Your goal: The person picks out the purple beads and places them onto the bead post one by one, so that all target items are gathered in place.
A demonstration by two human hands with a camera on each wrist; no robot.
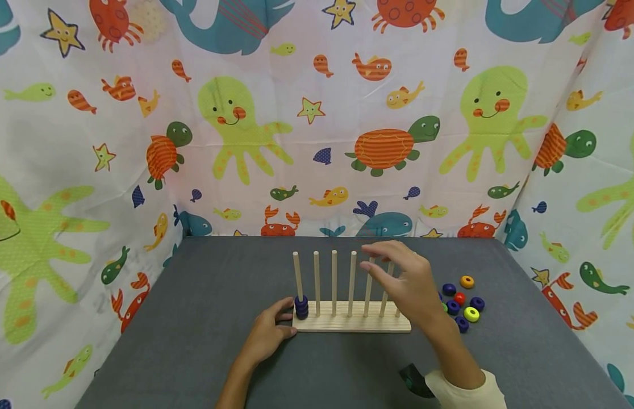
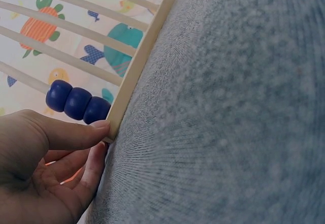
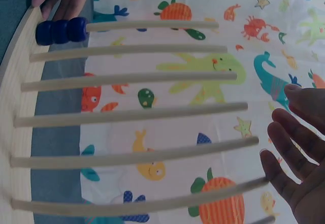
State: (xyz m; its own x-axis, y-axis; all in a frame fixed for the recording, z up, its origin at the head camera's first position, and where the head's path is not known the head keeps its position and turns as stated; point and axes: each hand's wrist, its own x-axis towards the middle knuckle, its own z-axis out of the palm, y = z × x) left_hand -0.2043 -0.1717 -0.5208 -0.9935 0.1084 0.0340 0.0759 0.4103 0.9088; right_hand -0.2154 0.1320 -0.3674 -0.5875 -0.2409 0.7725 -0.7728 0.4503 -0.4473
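On the big dark bench, mind the long wooden board, lying flat near the middle. Pin it down well, so as not to let it slide or tip. For that, use the left hand, with the board's left end in its grip and the thumb in front. Go gently with the right hand: thumb and fingers curved, with a wide gap, and nothing in it. High up by the thin pegs; touching one or just beside, hard to tell. Best, most likely, to lift clear and not bump them. Mind the three blue rings too, stacked low on the left-end peg. Littlest, the loose rings, right of the board, in blue, red, yellow and orange. For a good hold, pinch only one, by its sides, with the hole left free.
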